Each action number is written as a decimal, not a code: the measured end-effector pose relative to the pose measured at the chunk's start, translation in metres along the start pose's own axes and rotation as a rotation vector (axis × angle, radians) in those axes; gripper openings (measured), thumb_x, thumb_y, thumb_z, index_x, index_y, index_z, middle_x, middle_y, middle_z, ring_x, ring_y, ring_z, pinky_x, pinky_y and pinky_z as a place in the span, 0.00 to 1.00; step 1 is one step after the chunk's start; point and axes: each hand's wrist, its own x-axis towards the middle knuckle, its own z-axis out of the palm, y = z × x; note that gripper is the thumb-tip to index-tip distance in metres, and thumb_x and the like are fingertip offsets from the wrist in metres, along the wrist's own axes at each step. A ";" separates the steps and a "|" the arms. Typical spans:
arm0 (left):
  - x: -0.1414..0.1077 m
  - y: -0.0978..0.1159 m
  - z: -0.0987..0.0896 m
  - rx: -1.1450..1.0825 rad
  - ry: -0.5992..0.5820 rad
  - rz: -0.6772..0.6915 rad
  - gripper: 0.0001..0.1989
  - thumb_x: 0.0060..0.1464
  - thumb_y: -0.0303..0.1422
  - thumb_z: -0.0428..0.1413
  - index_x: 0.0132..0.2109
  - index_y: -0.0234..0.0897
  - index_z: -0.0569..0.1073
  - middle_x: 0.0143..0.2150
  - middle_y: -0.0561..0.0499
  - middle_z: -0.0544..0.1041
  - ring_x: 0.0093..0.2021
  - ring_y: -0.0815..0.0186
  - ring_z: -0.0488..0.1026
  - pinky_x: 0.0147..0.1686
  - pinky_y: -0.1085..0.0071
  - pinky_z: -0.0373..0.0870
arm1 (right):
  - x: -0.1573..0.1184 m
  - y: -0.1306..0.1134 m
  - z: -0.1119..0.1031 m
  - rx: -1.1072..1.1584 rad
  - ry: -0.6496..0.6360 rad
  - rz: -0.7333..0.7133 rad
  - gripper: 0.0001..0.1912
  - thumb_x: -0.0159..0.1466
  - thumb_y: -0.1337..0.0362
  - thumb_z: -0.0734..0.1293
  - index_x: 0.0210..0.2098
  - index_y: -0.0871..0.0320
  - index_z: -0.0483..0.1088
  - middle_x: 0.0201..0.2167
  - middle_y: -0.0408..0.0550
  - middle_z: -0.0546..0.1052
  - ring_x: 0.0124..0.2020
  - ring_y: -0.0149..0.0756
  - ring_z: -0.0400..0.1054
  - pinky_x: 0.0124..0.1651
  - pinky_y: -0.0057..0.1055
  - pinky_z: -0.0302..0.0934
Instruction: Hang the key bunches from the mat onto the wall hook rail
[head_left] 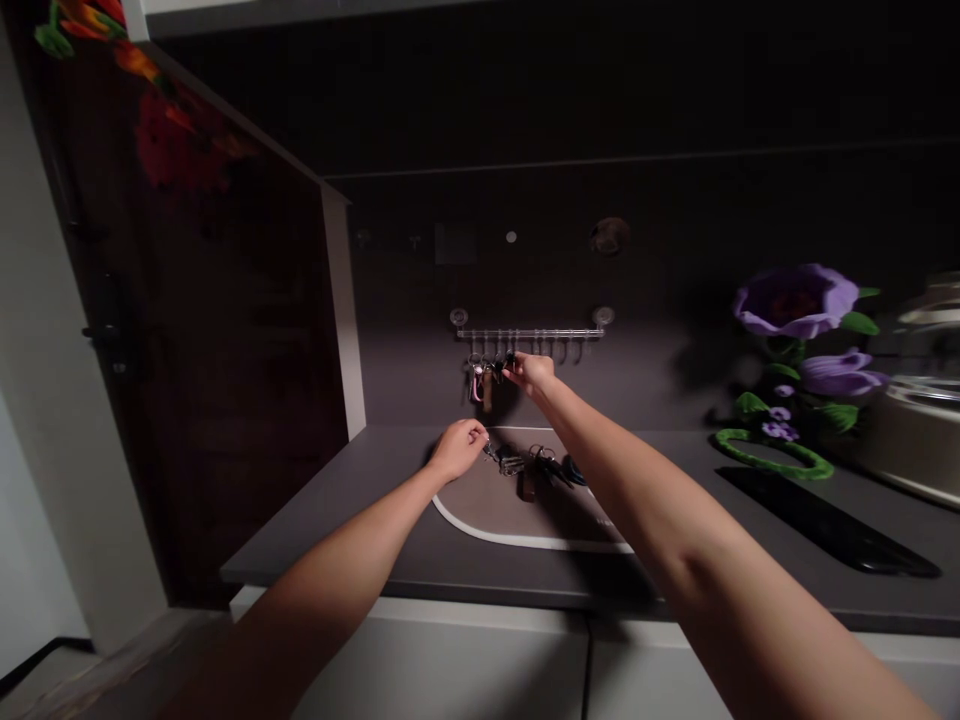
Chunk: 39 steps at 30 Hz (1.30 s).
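Note:
A clear hook rail (pixel 529 333) is fixed to the dark wall, and several keys on rings hang from its left half. Among them are a pink tag (pixel 476 384) and a brown tag (pixel 487 392). My right hand (pixel 534 372) is up at the hooks, its fingers closed on a small dark key bunch whose details are hard to see. Lower down, my left hand (pixel 459 448) pinches the end of a metal keychain (pixel 490 451) just over a brownish mat (pixel 480 510) with a white rim. More keys (pixel 551 466) and a brown fob (pixel 528 486) lie on the mat.
To the right on the grey counter (pixel 337 510) stand purple felt flowers (pixel 799 300) with a green ring base, a long black object (pixel 829 520) and a pale glass-topped appliance (pixel 919 430). A cabinet overhangs above. At left is a dark door (pixel 225 380).

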 end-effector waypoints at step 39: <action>0.001 -0.015 -0.002 0.305 -0.150 0.081 0.16 0.54 0.28 0.48 0.49 0.40 0.69 0.50 0.49 0.70 0.49 0.63 0.62 0.51 0.65 0.59 | -0.058 0.033 -0.053 -0.458 -0.122 -0.088 0.06 0.50 0.74 0.64 0.30 0.63 0.67 0.23 0.42 0.69 0.23 0.23 0.59 0.28 0.22 0.55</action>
